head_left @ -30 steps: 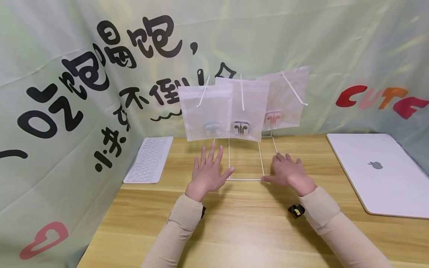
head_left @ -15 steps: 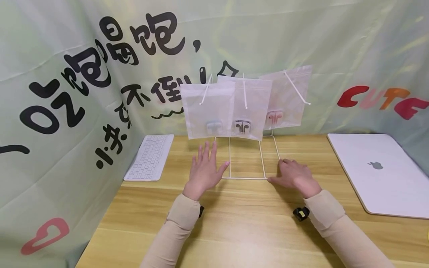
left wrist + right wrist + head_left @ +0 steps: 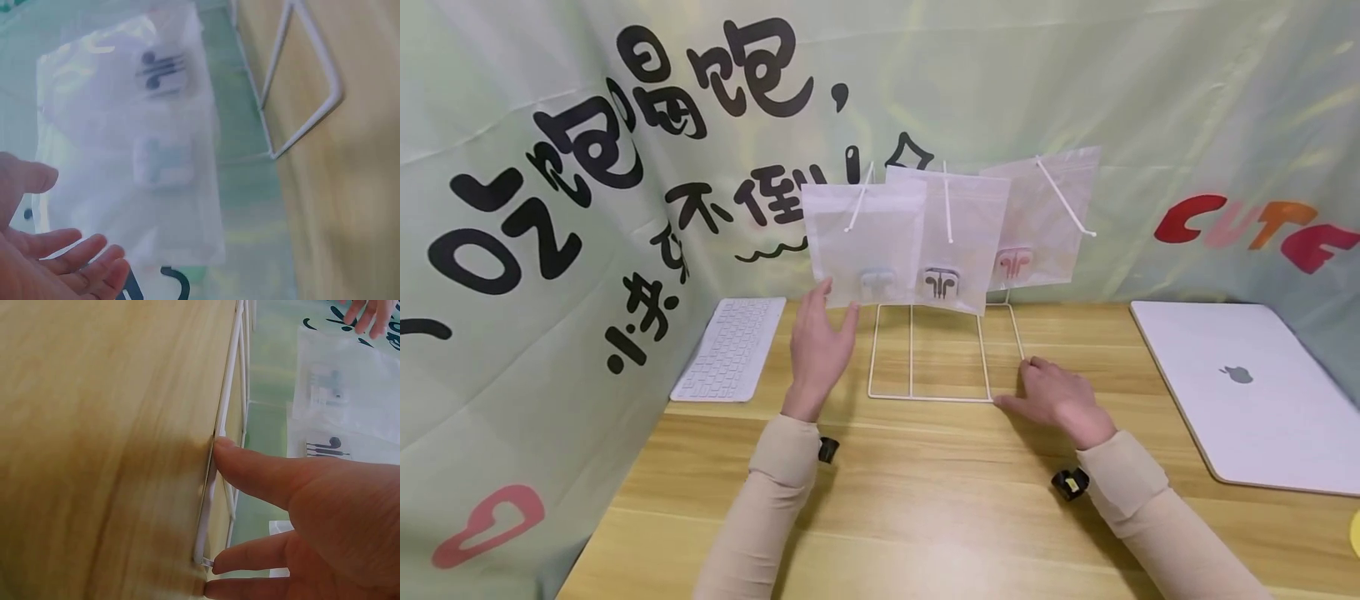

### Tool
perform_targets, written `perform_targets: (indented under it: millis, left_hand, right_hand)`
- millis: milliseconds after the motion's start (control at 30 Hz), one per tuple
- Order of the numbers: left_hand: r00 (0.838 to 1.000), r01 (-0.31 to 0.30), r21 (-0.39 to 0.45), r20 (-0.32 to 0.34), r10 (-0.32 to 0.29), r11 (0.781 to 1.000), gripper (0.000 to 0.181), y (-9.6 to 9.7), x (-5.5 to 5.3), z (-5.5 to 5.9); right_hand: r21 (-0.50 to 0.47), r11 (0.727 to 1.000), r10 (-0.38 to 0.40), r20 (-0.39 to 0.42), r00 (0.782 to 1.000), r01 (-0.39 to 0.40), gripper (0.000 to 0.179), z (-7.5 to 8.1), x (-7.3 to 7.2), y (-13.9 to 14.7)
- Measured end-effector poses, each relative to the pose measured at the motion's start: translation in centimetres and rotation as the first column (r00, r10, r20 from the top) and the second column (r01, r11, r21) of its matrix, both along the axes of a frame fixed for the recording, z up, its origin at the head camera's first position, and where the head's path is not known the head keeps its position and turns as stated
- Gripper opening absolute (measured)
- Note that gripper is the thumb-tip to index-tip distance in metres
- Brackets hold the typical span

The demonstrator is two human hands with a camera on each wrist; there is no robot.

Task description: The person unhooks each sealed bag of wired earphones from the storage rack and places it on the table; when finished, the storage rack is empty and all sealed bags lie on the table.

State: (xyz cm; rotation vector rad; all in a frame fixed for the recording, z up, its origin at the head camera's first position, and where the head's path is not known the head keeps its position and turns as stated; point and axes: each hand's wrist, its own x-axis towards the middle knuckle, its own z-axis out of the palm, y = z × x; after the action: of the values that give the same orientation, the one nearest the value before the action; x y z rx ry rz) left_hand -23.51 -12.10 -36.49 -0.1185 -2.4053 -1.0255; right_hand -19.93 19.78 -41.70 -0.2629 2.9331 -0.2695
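A white wire display rack stands on the wooden table. Three frosted zip bags hang from its prongs. Earphones in a small case show through each: pale blue in the left bag, black in the middle bag, pink in the right bag. My left hand is raised beside the left bag's lower edge, thumb and fingers spread; in the left wrist view nothing lies between them. At the rack's front right corner, my right hand holds the base wire, thumb on the front bar and fingers at the side.
Leaning near the left curtain is a white keyboard. A closed silver laptop lies at the right. Printed curtains enclose the table at the back and sides. A bit of something yellow shows at the right edge.
My left hand has left the rack's front left area, moving left and up to the left bag. The right hand and rack corner have shifted slightly right, then stayed.
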Motion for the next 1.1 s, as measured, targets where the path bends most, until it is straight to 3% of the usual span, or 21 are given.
perform_targets:
  millis: [67,233,333,500,667,800,1100]
  left_hand:
    - [0.999,-0.016,0.064,-0.043,0.019,0.998,0.055,-0.5,-0.6,0.6]
    - [0.985,-0.056,0.131,-0.153,0.076,0.990,0.049,-1.9,-2.2,1.5]
    - [0.980,-0.066,0.156,-0.176,0.094,0.986,0.049,-2.7,-3.2,1.8]
    - [0.992,-0.050,0.228,-0.101,0.075,0.972,0.052,-3.4,-4.6,2.1]
    - [0.999,-0.033,0.339,-0.002,0.036,0.940,0.049,-3.5,-5.7,1.8]
    - [0.999,-0.034,0.391,0.039,0.020,0.920,0.047,-3.5,-6.3,1.7]
    - [0.997,-0.064,0.359,0.066,0.043,0.931,0.043,-3.5,-7.0,2.0]
  right_hand:
    - [-0.002,1.000,-0.004,0.003,1.000,0.004,0.079,0.0,-0.1,0.0]
    - [0.004,1.000,-0.010,0.015,1.000,0.010,0.081,0.0,0.0,-0.1]
    - [0.005,1.000,-0.010,0.012,1.000,0.010,0.080,0.0,0.0,-0.2]
    - [0.003,1.000,-0.016,0.004,1.000,0.016,0.079,-0.1,0.0,-0.2]
    - [0.008,1.000,-0.021,0.005,1.000,0.021,0.080,-0.1,0.1,-0.1]
    - [0.005,1.000,-0.022,0.003,1.000,0.022,0.080,-0.2,0.1,-0.1]
    - [0.002,1.000,-0.022,-0.009,1.000,0.022,0.079,-0.2,0.1,-0.1]
